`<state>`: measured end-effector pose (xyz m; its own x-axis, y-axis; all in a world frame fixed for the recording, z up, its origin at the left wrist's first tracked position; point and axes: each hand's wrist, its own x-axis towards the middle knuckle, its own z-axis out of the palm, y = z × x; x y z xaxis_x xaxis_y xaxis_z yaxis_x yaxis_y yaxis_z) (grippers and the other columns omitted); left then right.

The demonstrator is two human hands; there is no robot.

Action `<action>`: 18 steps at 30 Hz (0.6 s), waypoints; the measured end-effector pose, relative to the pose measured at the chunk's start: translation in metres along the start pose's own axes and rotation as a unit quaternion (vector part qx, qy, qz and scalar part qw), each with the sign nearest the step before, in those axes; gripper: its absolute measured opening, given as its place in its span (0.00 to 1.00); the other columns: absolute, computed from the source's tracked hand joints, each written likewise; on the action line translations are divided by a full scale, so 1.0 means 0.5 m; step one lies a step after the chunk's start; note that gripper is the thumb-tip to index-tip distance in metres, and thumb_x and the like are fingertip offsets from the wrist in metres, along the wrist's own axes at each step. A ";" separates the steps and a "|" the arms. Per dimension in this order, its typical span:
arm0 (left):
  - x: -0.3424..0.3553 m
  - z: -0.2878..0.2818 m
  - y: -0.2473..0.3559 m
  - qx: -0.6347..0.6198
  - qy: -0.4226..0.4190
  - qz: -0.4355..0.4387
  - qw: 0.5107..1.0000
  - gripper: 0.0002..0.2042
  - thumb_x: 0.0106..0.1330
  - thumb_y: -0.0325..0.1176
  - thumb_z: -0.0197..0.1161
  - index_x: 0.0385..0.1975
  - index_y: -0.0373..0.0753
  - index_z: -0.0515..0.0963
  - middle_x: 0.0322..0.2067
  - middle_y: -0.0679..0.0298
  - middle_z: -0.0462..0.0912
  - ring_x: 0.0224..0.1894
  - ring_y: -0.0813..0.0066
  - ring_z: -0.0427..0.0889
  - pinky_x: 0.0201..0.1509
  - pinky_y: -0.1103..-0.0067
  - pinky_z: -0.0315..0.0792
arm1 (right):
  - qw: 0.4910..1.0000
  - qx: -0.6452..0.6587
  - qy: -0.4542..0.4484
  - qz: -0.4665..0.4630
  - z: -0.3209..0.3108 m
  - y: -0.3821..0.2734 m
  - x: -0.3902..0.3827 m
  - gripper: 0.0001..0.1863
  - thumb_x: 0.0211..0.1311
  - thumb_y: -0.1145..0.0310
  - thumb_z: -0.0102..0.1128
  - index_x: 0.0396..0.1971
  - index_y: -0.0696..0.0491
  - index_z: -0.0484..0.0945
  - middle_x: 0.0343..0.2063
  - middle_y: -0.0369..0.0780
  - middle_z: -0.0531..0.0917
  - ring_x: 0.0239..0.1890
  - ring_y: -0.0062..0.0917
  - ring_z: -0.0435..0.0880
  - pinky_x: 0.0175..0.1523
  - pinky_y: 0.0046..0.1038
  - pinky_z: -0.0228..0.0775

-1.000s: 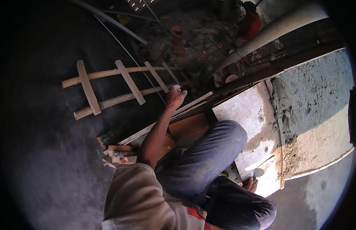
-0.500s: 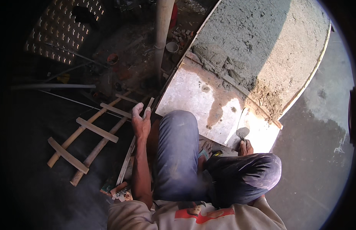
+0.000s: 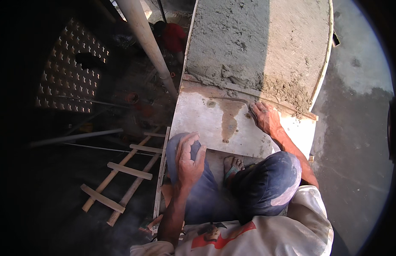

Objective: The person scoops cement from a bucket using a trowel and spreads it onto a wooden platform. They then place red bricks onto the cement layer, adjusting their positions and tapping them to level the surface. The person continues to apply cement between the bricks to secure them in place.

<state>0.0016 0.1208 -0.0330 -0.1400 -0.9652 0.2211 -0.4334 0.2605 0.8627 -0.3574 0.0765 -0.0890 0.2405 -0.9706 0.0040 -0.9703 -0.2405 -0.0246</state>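
Note:
My right hand [image 3: 266, 117] reaches forward over the pale board [image 3: 198, 115], just short of the wooden batten [image 3: 240, 90]. Its fingers are curled around a small trowel [image 3: 237, 100]; only a thin dark edge of the blade shows left of the fingers, and the handle is hidden. Beyond the batten spreads rough wet mortar [image 3: 232, 42], half shaded and half sunlit. A brown wet stain [image 3: 229, 121] runs down the board. My left hand [image 3: 190, 158] hovers above my left knee, fingers loosely bent, thumb apart, holding nothing.
At the left a wooden ladder [image 3: 117, 170] slants downward into a dark lower area. An upright pole [image 3: 147, 42] stands beside the mortar's left edge. A person in red [image 3: 172, 36] is farther below. Grey floor [image 3: 355, 149] lies to the right.
My right hand has moved from the board's near edge forward to the batten with the trowel. My left hand has shifted right, over my knee. The view has turned.

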 end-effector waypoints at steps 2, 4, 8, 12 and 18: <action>-0.008 0.017 0.007 0.086 -0.026 0.042 0.995 0.18 0.66 0.25 0.70 0.55 0.36 0.79 0.57 0.56 0.82 0.62 0.55 0.80 0.74 0.59 0.65 | 0.998 -0.051 -0.002 -0.043 0.016 -0.007 0.063 0.28 0.68 0.63 0.64 0.66 0.54 0.75 0.58 0.44 0.81 0.60 0.41 0.82 0.59 0.42 0.78; -0.015 0.026 0.007 0.176 -0.065 0.067 0.980 0.18 0.66 0.29 0.70 0.55 0.36 0.78 0.57 0.57 0.81 0.62 0.56 0.79 0.75 0.54 0.62 | 0.992 -0.111 -0.035 -0.054 0.025 -0.017 0.116 0.30 0.68 0.64 0.62 0.68 0.55 0.73 0.61 0.43 0.79 0.63 0.40 0.80 0.62 0.42 0.77; -0.013 0.036 -0.001 0.169 -0.050 0.052 0.983 0.18 0.66 0.29 0.70 0.55 0.37 0.79 0.56 0.59 0.82 0.61 0.56 0.79 0.75 0.55 0.63 | 0.997 -0.064 -0.040 -0.017 0.026 -0.036 0.159 0.25 0.72 0.67 0.54 0.67 0.56 0.73 0.61 0.44 0.79 0.62 0.39 0.81 0.61 0.41 0.79; -0.014 0.041 0.000 0.196 -0.051 0.063 0.977 0.18 0.66 0.29 0.69 0.54 0.38 0.79 0.56 0.59 0.82 0.61 0.56 0.79 0.74 0.56 0.64 | 0.999 -0.049 0.005 -0.011 0.027 -0.049 0.148 0.22 0.73 0.67 0.52 0.63 0.56 0.75 0.58 0.43 0.80 0.57 0.39 0.85 0.56 0.41 0.82; -0.010 0.046 0.004 0.198 -0.059 0.060 0.977 0.18 0.65 0.29 0.70 0.54 0.39 0.79 0.55 0.59 0.82 0.61 0.56 0.79 0.74 0.57 0.65 | 0.996 -0.082 0.037 -0.026 0.000 -0.012 0.209 0.17 0.73 0.67 0.51 0.57 0.56 0.78 0.53 0.44 0.83 0.51 0.39 0.88 0.48 0.40 0.85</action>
<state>-0.0191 0.1269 -0.0431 -0.3024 -0.9233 0.2369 -0.7139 0.3841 0.5855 -0.3264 -0.0237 -0.0885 0.2932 -0.9531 0.0745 -0.9492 -0.2810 0.1416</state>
